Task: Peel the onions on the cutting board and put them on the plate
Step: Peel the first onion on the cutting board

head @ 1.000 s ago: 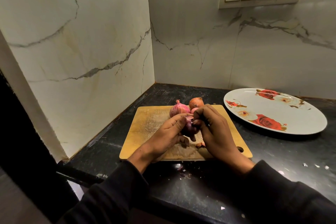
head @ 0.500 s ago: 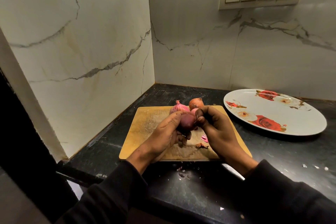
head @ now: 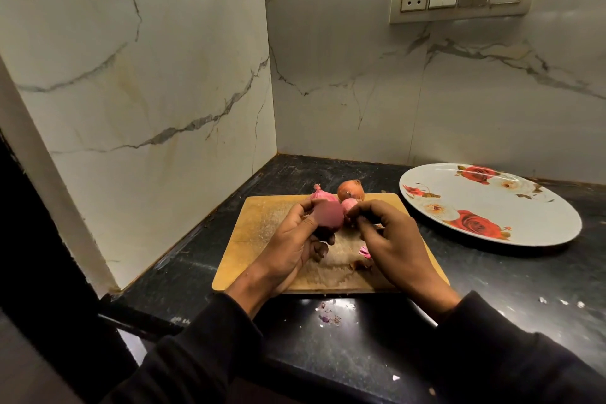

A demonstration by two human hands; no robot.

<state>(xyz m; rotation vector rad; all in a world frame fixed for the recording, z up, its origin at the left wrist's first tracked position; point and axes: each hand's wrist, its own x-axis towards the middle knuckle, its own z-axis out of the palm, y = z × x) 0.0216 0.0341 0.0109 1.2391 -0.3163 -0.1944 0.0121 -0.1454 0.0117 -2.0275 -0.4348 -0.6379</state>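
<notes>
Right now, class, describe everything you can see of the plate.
The plate is a large white oval, glossy like ceramic or melamine, printed with red and cream roses and brown leaves. It lies flat on the black counter, right of the cutting board and apart from it. Nothing lies on it; neither hand touches it.

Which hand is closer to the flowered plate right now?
Right. The right hand is over the board's right part, beside the plate; the left hand, holding an onion, is farther left.

Long black sleeves reach both wrists; hands bare.
</notes>
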